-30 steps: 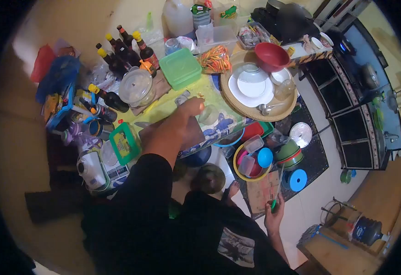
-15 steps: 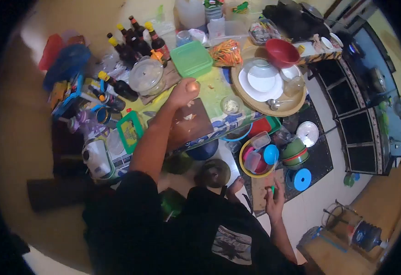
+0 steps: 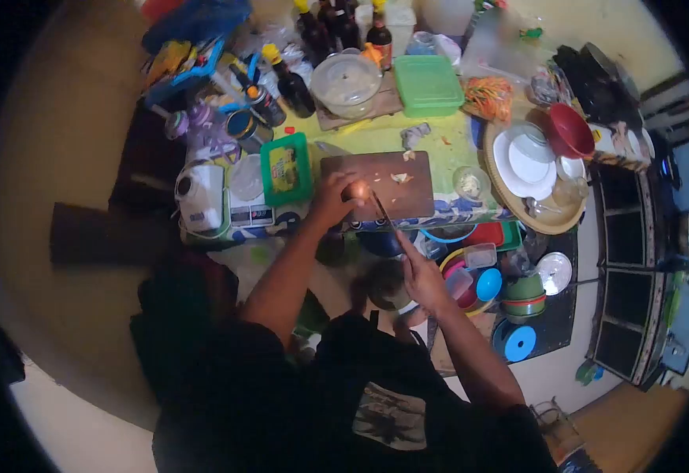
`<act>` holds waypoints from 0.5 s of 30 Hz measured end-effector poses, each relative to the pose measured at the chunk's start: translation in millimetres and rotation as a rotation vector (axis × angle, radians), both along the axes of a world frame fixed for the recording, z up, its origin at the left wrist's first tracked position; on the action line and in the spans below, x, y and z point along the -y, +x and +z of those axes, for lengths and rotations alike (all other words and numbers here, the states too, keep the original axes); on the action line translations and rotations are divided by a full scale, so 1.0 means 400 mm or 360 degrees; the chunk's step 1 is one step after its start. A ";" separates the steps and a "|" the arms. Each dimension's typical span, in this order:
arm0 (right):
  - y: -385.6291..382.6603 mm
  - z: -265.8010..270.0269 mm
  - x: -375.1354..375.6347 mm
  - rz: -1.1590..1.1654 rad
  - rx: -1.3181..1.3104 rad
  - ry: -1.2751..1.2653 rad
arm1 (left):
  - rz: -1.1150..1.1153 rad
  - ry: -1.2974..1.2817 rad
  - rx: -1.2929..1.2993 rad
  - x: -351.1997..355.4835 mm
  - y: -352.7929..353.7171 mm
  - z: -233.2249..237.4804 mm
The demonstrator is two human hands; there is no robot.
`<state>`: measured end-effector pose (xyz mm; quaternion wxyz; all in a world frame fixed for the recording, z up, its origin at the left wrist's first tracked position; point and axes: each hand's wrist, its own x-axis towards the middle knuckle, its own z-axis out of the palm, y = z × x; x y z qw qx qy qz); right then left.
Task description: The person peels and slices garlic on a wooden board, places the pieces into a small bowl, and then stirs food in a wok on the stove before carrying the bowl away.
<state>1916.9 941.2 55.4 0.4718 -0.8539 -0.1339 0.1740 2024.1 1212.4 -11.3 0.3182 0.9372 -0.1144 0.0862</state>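
Note:
My left hand (image 3: 335, 199) holds a round, orange-brown onion (image 3: 358, 190) over the left part of a brown cutting board (image 3: 411, 185). In my right hand (image 3: 421, 276) is a knife (image 3: 385, 214), its blade angled up and left so that the tip is beside the onion. Whether the blade touches the onion I cannot tell. Small pale peelings (image 3: 401, 178) lie on the board. A small bowl with pale contents (image 3: 469, 184) stands to the right of the board.
A green-rimmed container (image 3: 287, 169) sits left of the board. Behind are a lidded glass bowl (image 3: 347, 82), a green box (image 3: 429, 85) and dark bottles (image 3: 291, 87). A woven tray (image 3: 553, 223) with plates stands right. Basins and a blue lid (image 3: 519, 340) are below the table edge.
The view has shifted, so the table shows lower and further right. My left hand has come down with the onion to the board's left side. My right hand has risen to it with the knife.

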 end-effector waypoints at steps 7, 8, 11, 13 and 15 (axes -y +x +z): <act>0.080 -0.041 -0.065 0.0003 0.0174 -0.0187 | -0.0048 -0.0444 -0.0082 0.010 -0.002 0.007; 0.082 -0.042 -0.066 -0.0016 0.0202 -0.0162 | -0.0037 -0.0343 0.0182 0.016 -0.004 0.012; 0.081 -0.078 -0.067 0.0016 0.0283 -0.0194 | -0.0113 -0.0190 0.0246 0.019 0.003 0.003; 0.077 -0.074 -0.067 -0.0010 0.0270 -0.0214 | -0.0102 -0.0264 0.0143 0.023 0.008 -0.002; 0.073 -0.065 -0.067 -0.0044 0.0259 -0.0225 | -0.0098 -0.0329 0.0040 0.027 0.014 0.008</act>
